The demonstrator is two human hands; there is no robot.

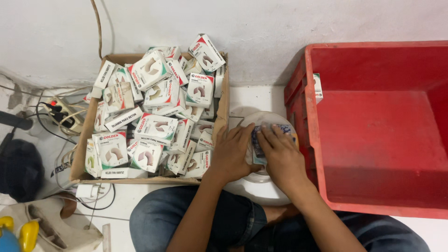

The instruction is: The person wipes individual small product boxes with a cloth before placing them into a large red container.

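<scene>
Both of my hands rest on a small packet (pixel 260 140) with a blue and white print, which lies on a round white lid or bowl (pixel 261 120) between a cardboard box and a red crate. My left hand (pixel 232 151) presses the packet's left side with its fingers spread over it. My right hand (pixel 280 154) covers the packet's right side, fingertips meeting the left hand's. Most of the packet is hidden under my fingers.
A cardboard box (pixel 223 100) to the left is heaped with several small white, green and red cartons (pixel 156 128). A large red plastic crate (pixel 373 126) stands to the right. A power strip with cables (pixel 63 114) lies far left. My knees in jeans (pixel 224 221) are below.
</scene>
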